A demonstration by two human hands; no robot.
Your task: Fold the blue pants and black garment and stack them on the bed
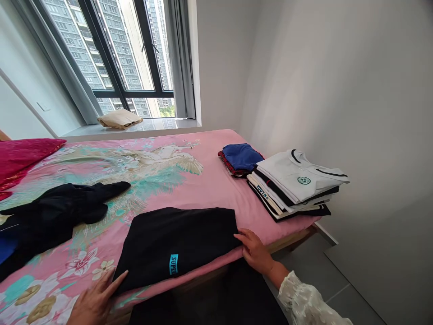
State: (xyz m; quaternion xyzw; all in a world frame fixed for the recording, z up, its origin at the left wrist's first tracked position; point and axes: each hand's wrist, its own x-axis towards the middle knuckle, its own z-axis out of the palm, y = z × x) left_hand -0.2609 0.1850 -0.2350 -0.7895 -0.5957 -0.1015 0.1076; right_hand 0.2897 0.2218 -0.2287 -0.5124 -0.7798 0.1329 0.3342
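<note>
A black garment (179, 239), folded into a wide flat shape with a small blue lettered label, lies at the near edge of the bed. My left hand (94, 295) is at its near left corner, fingers apart, one of them touching the cloth. At the opposite end, my right hand (255, 253) grips the right edge between its fingers and thumb; the thumb is partly hidden. Which kind of garment it is, the folds do not show.
Folded shirts (287, 185) are stacked at the bed's right edge, a white one on top. Behind them sits a smaller pile with blue cloth (241, 155). Crumpled dark clothing (64, 207) and a red pillow (29, 158) lie left on the floral sheet (209, 180).
</note>
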